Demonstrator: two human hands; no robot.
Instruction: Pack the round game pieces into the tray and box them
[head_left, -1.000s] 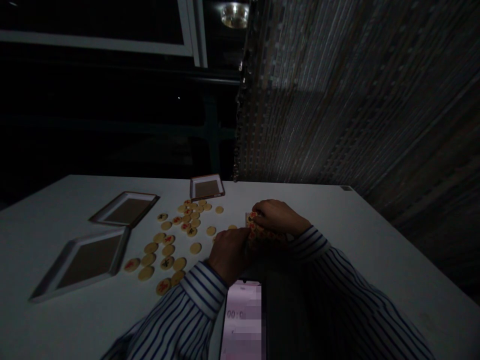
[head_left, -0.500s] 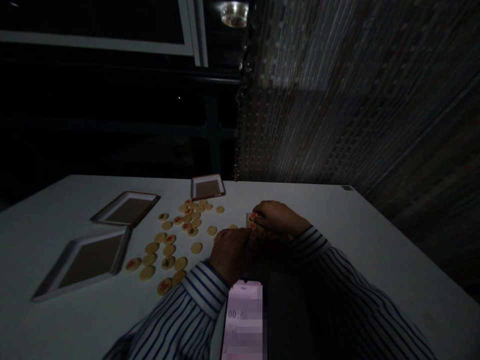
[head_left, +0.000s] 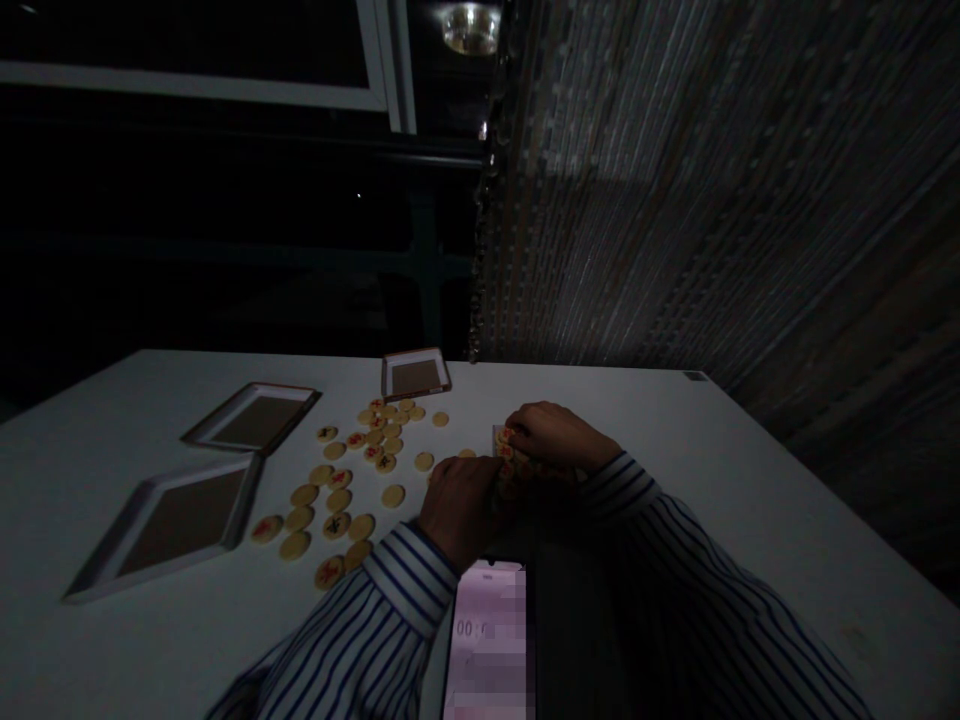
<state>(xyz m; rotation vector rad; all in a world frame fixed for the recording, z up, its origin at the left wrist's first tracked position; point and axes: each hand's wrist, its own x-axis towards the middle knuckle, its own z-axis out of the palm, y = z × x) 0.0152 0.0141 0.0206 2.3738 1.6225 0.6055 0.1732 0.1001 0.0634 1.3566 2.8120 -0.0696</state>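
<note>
In dim light my left hand [head_left: 461, 503] and my right hand [head_left: 556, 435] meet over a small box of round game pieces [head_left: 510, 452] on the white table [head_left: 750, 480]. Both hands are curled around it, fingers pressed on the red-marked discs inside. Several loose cream discs [head_left: 352, 470], some marked red or black, lie scattered to the left of my hands. Both sleeves are striped blue and white.
Two shallow rectangular lids or trays [head_left: 176, 520] [head_left: 255, 415] lie at the left. A smaller box part [head_left: 414, 375] sits at the far edge. A lit phone screen [head_left: 489, 640] stands close below my hands. A beaded curtain [head_left: 712, 200] hangs at the right.
The box has sunk slightly and less of it shows between my hands; both hands have hardly moved.
</note>
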